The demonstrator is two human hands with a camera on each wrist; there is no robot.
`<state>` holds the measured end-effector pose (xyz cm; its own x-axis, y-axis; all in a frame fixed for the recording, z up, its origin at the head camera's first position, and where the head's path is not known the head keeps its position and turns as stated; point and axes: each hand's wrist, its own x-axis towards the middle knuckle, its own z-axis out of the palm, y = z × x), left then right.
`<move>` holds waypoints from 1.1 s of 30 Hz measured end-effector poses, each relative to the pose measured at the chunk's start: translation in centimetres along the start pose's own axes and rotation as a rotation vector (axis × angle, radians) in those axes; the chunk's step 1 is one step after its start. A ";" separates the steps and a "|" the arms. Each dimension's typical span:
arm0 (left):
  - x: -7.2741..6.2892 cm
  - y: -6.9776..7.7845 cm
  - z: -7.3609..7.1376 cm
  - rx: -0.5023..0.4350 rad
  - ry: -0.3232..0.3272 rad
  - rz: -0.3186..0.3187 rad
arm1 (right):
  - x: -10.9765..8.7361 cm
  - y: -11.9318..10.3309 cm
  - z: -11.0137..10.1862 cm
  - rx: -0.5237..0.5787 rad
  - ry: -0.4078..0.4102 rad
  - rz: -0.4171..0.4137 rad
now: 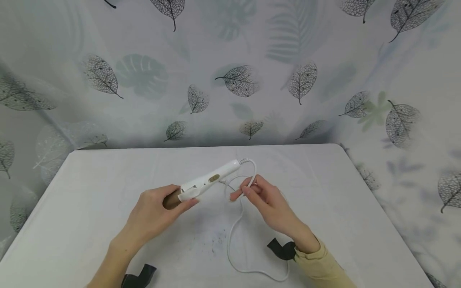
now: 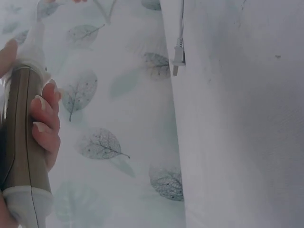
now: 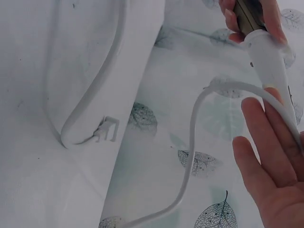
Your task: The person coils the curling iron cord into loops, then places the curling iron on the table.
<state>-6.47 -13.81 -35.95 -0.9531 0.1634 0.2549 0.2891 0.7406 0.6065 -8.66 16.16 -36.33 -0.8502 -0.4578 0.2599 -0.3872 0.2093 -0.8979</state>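
Head view, appliance: The white appliance (image 1: 207, 182) is held above the counter (image 1: 324, 192), between my two hands; its brown part (image 1: 172, 200) sits inside my left grip (image 1: 151, 212).
Head view, long axis: It goes slantwise from my left palm, to the right and toward the far edge.
Head view, cord: The cord (image 1: 252, 272) leaves the far end, bends over and comes down to my right grip (image 1: 268, 204); a loop of it lies nearer to me.
Head view, grips: The left is curled around the brown part; the right pinches the cord between thumb and finger.
Head view, nearer hand: My left has the body, while my right is nearer to the cord end; on this relation, I judge, the handling depends most.
Head view, room: The counter reaches wide on both sides; its far edge is beyond the appliance, before the patterned cloth (image 1: 216, 48).
Left wrist view, brown part: It stands almost upright in this picture, with my fingers along its right side and white parts at both ends.
Left wrist view, plug: The plug (image 2: 178, 52) appears just beside the counter's edge.
Right wrist view, fingers: Some are stretched and spread, the cord beside them; my thumb I cannot see here.
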 end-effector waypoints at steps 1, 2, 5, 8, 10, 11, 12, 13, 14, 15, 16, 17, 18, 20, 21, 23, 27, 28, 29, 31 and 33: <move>0.1 -0.2 0.0 0.020 0.032 0.041 | 0.0 0.0 0.0 0.006 -0.012 -0.019; 0.2 -0.4 -0.1 0.040 0.071 0.091 | 0.0 0.0 0.1 0.018 -0.028 -0.036; 0.3 -1.2 -0.1 0.111 0.202 0.247 | 0.1 0.1 0.3 0.039 -0.073 -0.090; 0.4 -1.8 0.0 0.176 0.295 0.361 | 0.2 0.1 0.7 0.058 -0.107 -0.118; 0.5 -2.0 0.0 0.216 0.317 0.400 | 0.2 0.1 0.9 0.051 -0.119 -0.119; 0.5 -2.0 0.1 0.232 0.317 0.407 | 0.1 0.2 1.0 0.047 -0.127 -0.128; 0.6 -2.0 0.1 0.247 0.315 0.411 | 0.1 0.2 1.1 0.038 -0.134 -0.129; 0.6 -2.0 0.1 0.264 0.312 0.411 | 0.0 0.3 1.1 0.030 -0.144 -0.132; 0.6 -2.0 0.1 0.274 0.307 0.408 | -0.1 0.4 1.1 0.012 -0.153 -0.145; 0.6 -1.9 0.0 0.283 0.300 0.405 | -0.2 0.5 1.2 0.000 -0.167 -0.160; 0.6 -1.9 0.0 0.287 0.294 0.401 | -0.3 0.6 1.1 -0.012 -0.183 -0.175; 0.6 -1.8 0.0 0.285 0.286 0.398 | -0.4 0.6 1.1 -0.020 -0.201 -0.189; 0.6 -1.8 -0.1 0.283 0.277 0.396 | -0.3 0.6 1.1 -0.023 -0.218 -0.195; 0.6 -1.6 -0.1 0.267 0.253 0.401 | -0.4 0.6 1.2 -0.010 -0.258 -0.209; 0.6 -1.4 -0.1 0.258 0.238 0.406 | -0.5 0.6 1.3 -0.008 -0.283 -0.206; 0.5 -1.1 -0.1 0.242 0.207 0.420 | -0.5 0.7 1.5 -0.023 -0.330 -0.214; 0.3 -0.5 -0.1 0.233 0.151 0.432 | -0.6 1.2 1.9 -0.128 -0.334 -0.235; 0.2 -0.5 -0.1 0.233 0.141 0.427 | -0.6 1.3 1.9 -0.161 -0.318 -0.235; 0.2 -0.5 -0.2 0.232 0.132 0.418 | -0.6 1.4 1.8 -0.189 -0.298 -0.220; 0.1 -0.5 -0.2 0.228 0.112 0.398 | -0.5 1.4 1.7 -0.225 -0.263 -0.167; 0.0 -0.6 -0.1 0.221 0.083 0.383 | -0.5 1.3 1.6 -0.243 -0.241 -0.107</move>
<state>-6.62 -14.30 -36.23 -0.7682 0.4067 0.4945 0.5849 0.7598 0.2837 -8.19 15.34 -38.22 -0.7027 -0.6732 0.2303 -0.5676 0.3352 -0.7520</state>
